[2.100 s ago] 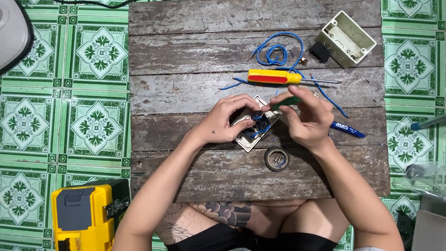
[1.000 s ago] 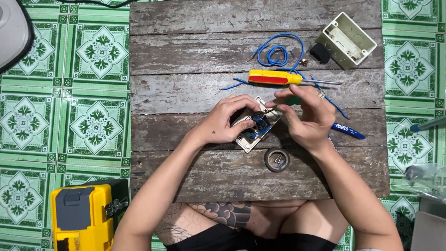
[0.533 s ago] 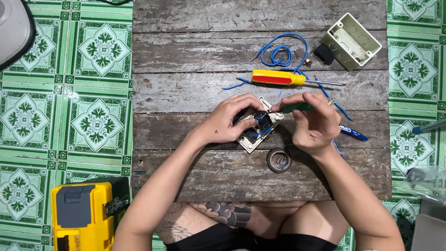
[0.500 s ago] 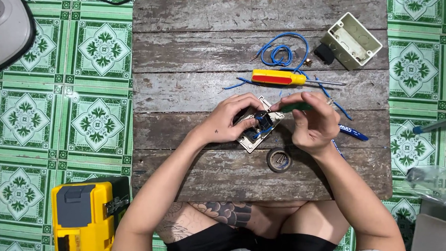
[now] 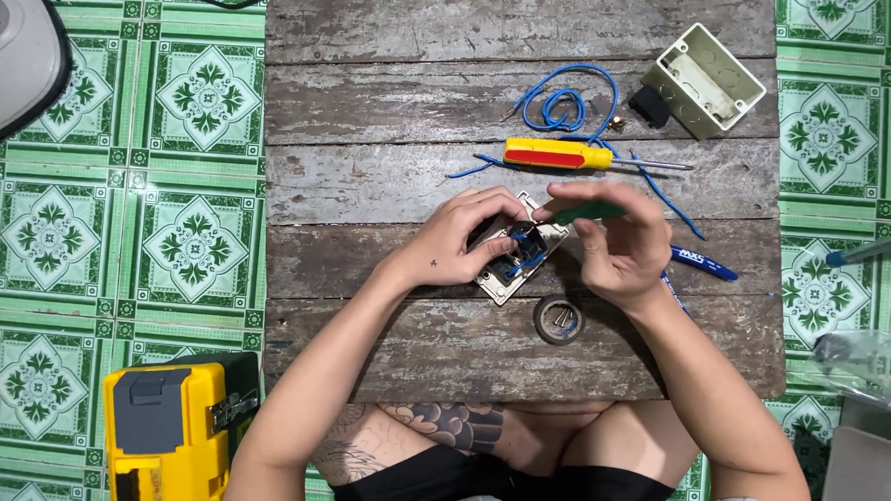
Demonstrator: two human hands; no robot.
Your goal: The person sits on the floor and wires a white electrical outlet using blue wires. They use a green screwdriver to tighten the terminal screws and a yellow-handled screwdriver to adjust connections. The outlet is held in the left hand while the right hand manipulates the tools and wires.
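Note:
On the weathered wooden board, my left hand holds a square white switch plate face down, with short blue wires showing at its back. My right hand grips a green-handled screwdriver lying nearly level, its tip pointing left into the plate's terminals. Both hands meet over the middle of the board.
A yellow-and-red screwdriver and a coil of blue wire lie behind the hands. A cream junction box sits at the far right corner. A black tape roll holding screws, a blue-handled tool and a yellow toolbox are nearby.
My right hand has turned and lowered the green screwdriver from beside the plate until its tip rests in the plate's back. My left hand keeps its hold.

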